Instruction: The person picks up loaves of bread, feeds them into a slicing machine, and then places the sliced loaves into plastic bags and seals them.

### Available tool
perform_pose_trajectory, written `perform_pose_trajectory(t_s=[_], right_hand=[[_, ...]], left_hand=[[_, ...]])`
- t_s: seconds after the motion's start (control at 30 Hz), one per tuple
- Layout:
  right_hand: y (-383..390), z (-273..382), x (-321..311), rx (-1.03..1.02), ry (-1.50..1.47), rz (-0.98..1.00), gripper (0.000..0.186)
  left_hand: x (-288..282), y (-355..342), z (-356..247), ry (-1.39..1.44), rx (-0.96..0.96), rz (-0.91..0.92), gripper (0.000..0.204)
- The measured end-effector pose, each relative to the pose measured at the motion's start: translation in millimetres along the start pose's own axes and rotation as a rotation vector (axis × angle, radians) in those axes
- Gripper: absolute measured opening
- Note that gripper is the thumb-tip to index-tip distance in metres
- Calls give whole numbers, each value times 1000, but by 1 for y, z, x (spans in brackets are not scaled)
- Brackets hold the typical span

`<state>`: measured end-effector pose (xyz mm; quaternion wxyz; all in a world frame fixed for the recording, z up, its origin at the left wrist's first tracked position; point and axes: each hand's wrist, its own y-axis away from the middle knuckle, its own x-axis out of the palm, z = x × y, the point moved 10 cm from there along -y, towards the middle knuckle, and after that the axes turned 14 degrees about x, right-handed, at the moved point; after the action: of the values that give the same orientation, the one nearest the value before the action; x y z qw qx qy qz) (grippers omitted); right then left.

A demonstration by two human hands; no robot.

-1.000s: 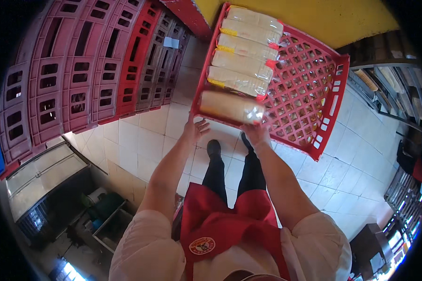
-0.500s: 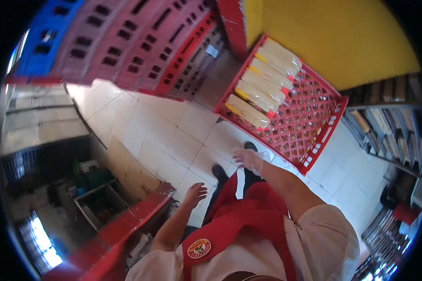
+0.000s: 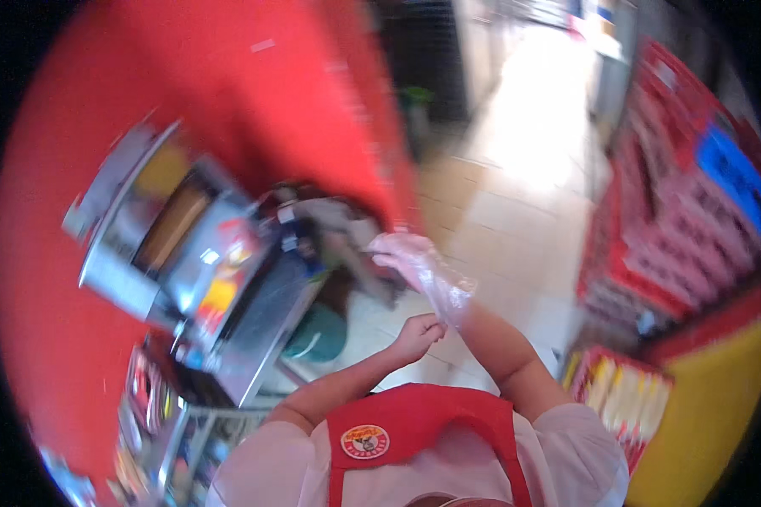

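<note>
From my remote place I watch the bare left hand (image 3: 418, 336) with its fingers curled closed beside the right wrist. They reach the loose cuff of a thin, transparent plastic glove (image 3: 450, 291), but because of blur I cannot tell if they pinch it. The gloved right hand (image 3: 410, 258) is open, its fingers extended loosely and holding nothing that I can see; the forearm is crossed in front of the body, which probably brings the cuff within easy reach. At the lower right, long pale wrapped packets (image 3: 602, 387) lie side by side, I think to save space, near tall stacked pink-red plastic crates (image 3: 689, 232).
</note>
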<state>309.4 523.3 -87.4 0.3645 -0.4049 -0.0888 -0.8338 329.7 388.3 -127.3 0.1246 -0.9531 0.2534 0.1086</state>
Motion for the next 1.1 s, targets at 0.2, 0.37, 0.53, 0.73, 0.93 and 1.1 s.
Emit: perform_pose_trajectory(t_s=[0.2, 0.37, 0.53, 0.73, 0.93, 1.1], right_hand=[[-204, -97, 181, 162, 84, 231, 95], [-411, -103, 172, -2, 486, 1, 53], [-612, -147, 21, 195, 960, -301, 41], [-615, -278, -26, 803, 1752, -444, 40], [-605, -273, -60, 931, 1745, -517, 38], [-607, -256, -31, 854, 1319, -521, 37]], left_hand=[[-242, 92, -51, -393, 174, -304, 10], [-417, 163, -80, -996, 209, -631, 21], [-602, 212, 22, -975, -186, -838, 32], [-665, 207, 76, -1111, -191, -751, 32], [-705, 215, 92, -1009, -507, -582, 30], [-689, 256, 136, -861, -683, -623, 26]])
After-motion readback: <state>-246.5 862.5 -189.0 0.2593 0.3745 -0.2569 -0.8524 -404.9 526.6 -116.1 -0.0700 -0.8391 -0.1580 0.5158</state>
